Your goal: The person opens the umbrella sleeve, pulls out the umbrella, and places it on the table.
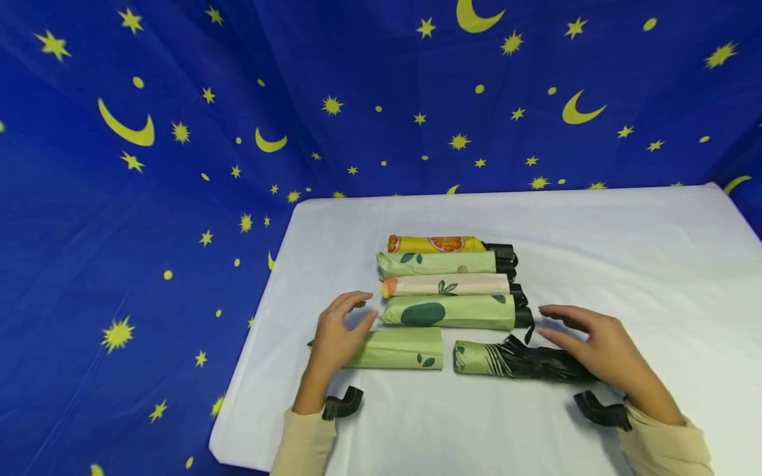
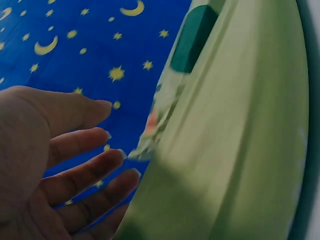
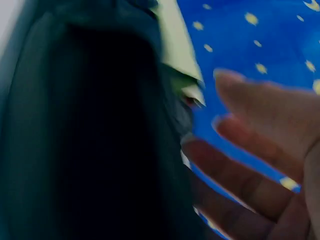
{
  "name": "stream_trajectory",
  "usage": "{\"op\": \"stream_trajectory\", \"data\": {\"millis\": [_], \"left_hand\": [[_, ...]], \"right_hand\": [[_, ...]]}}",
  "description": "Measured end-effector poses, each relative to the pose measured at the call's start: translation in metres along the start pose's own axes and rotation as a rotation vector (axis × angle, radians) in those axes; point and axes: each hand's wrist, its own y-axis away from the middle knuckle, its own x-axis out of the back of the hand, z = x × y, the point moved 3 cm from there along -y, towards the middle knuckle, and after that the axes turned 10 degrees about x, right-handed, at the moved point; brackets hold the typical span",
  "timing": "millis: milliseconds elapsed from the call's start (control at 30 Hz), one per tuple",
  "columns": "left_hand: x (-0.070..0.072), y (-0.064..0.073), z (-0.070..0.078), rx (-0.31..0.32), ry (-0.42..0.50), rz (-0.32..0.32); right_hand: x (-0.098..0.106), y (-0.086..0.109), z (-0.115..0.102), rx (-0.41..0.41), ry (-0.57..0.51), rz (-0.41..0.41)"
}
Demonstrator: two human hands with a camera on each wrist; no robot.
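My left hand [image 1: 337, 340], fingers bent loosely and thumb apart, overlaps the left end of a flat light-green umbrella sleeve [image 1: 405, 348] in the head view. Its fingertips are near the left end of a sleeved green umbrella [image 1: 464, 312] with a dark green oval. My right hand [image 1: 601, 344] holds nothing; its spread thumb and fingers face that umbrella's black handle end [image 1: 524, 317]. Below the right palm lies a folded umbrella without a sleeve [image 1: 536, 362], green-patterned on the left and black on the right, its right end partly hidden. In the right wrist view, dark fabric [image 3: 100, 140] fills the left side.
Behind the green umbrella, a cream sleeved umbrella [image 1: 470, 285], another green one [image 1: 440, 263] and a yellow one with orange slices [image 1: 437, 244] lie side by side, handles right. They lie on a white-covered table [image 1: 625, 244]. A blue star-patterned cloth [image 1: 357, 66] hangs behind and left.
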Motion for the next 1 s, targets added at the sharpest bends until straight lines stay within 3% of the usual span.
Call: {"op": "stream_trajectory", "data": {"millis": [167, 367, 533, 800, 1000], "left_hand": [[-0.020, -0.008, -0.002, 0.039, 0.009, -0.147], [-0.033, -0.010, -0.008, 0.063, 0.001, -0.248], [-0.037, -0.014, -0.009, 0.062, 0.004, -0.235], [-0.040, -0.015, -0.006, 0.029, -0.069, -0.192], [-0.034, -0.013, -0.007, -0.025, -0.023, -0.181]], "right_hand": [[-0.030, -0.020, 0.002, 0.033, -0.029, -0.015], [-0.037, -0.023, 0.006, 0.020, -0.039, -0.018], [-0.041, -0.024, 0.007, 0.087, 0.003, -0.016], [-0.043, -0.025, 0.002, 0.179, 0.098, 0.006], [-0.037, -0.023, 0.001, 0.203, 0.055, 0.022]]}}
